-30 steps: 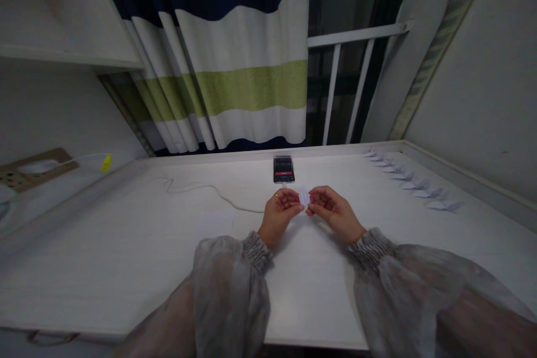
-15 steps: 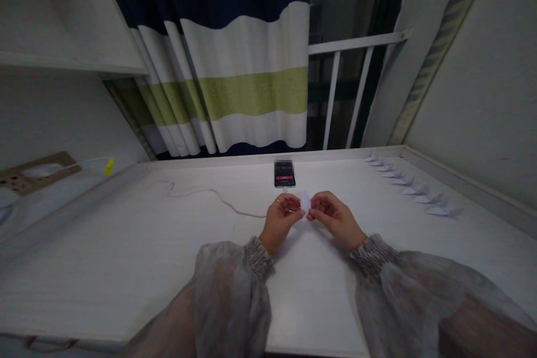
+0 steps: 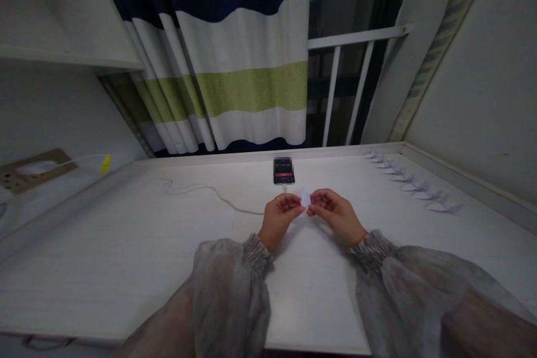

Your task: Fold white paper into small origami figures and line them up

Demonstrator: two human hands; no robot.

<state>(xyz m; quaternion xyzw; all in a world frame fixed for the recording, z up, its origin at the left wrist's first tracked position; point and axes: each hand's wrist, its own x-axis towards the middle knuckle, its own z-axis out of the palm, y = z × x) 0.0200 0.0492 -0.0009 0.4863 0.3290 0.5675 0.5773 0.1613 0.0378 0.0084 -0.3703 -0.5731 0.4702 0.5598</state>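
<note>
A small folded piece of white paper (image 3: 305,198) is held up a little above the white desk, between my two hands. My left hand (image 3: 280,218), with a ring on one finger, pinches its left side between thumb and fingers. On the other side, my right hand (image 3: 337,215) pinches the paper's right edge. The finer folds are too small to make out. Along the right of the desk runs a slanting row of several folded white paper cranes (image 3: 415,187).
A phone (image 3: 284,171) lies behind my hands, with a pale cable (image 3: 226,201) trailing left. White paper (image 3: 213,225), faint against the desk (image 3: 126,268), seems to lie left of my hands. A wall socket (image 3: 37,169) is at far left; a striped curtain (image 3: 251,89) hangs behind.
The folded paper tilts slightly differently between my fingers. Both hands keep their pinch in nearly the same place; the whole view has shifted a little.
</note>
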